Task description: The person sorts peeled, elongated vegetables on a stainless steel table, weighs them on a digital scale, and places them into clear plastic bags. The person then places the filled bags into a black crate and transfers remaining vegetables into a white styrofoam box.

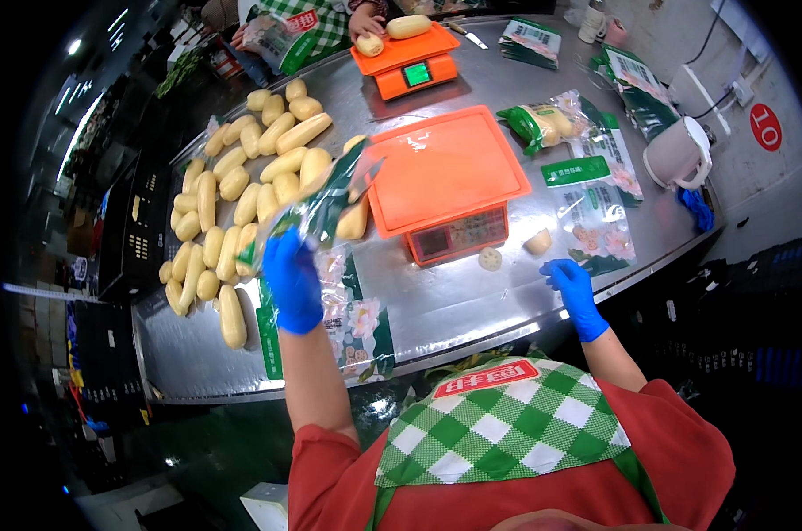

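Both my hands wear blue gloves. My left hand (pixel 292 282) grips a green and clear plastic bag (pixel 328 199) by its edge, above the peeled lotus roots (pixel 284 162) heaped on the table's left side. Printed bags (pixel 364 318) lie flat beneath that forearm. My right hand (pixel 570 285) holds nothing, its fingers apart and slightly bent, just below a small lotus root piece (pixel 538 241). A cut lotus root slice (pixel 490 259) lies by the orange scale (pixel 444 172), whose pan holds nothing. A filled bag of lotus root (pixel 547 125) rests right of the scale, above more flat bags (pixel 593 212).
Across the steel table (pixel 434 318), a co-worker's hand (pixel 366 23) touches a lotus root on a second orange scale (pixel 407 56). Near it lie a knife (pixel 468 36) and stacked bags (pixel 530 43). An electric kettle (pixel 678 154) stands at the right; a black crate (pixel 132 226) is at the left.
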Tool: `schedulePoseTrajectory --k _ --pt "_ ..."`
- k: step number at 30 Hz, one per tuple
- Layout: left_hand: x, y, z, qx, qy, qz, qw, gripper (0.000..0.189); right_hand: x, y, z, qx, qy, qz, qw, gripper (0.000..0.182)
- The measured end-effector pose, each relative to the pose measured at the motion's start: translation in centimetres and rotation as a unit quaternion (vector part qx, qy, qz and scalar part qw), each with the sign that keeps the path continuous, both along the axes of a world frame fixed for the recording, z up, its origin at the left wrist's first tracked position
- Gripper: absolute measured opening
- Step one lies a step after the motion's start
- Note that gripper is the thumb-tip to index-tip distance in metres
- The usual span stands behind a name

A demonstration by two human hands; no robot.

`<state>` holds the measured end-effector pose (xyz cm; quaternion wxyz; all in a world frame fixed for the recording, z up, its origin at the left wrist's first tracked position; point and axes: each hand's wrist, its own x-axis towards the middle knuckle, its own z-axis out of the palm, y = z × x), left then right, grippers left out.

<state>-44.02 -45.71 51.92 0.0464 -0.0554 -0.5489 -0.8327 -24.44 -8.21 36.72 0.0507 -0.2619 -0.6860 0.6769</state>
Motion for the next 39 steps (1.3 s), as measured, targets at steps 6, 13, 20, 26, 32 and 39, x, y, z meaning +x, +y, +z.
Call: schedulePoseTrajectory --k 6,13,20,26,32,39 --pt "-6.4 11.9 -3.6 -0.116 0.072 -0.061 0.989 0.014 2.4 0.6 -1.1 -0.026 -0.011 0.006 1.0 0.021" --pt "0.1 19.7 -8.3 -0.141 -0.019 -0.215 0.966 0.023 3.2 0.1 -1.8 -0.032 -0.032 0.03 0.998 0.021" --pt "3.8 16.9 -9.9 -0.289 -0.062 -0.361 0.884 0.029 1.7 -1.1 -3.3 -0.034 -0.018 0.071 0.997 0.02" --pt "8.4 8.5 -11.5 -0.283 -0.115 -0.365 0.879 0.03 -0.8 -3.3 -2.7 -0.001 -0.048 0.141 0.989 0.019" --pt "13.2 -3.3 -17.0 -0.331 -0.205 -0.104 0.915 0.024 -2.4 -4.0 -2.2 0.021 -0.062 0.204 0.977 0.025" --pt "16.0 -8.8 -21.9 -0.621 0.001 0.077 0.78 0.017 -6.5 -3.6 -0.6 -0.146 -0.046 0.21 0.966 0.045"
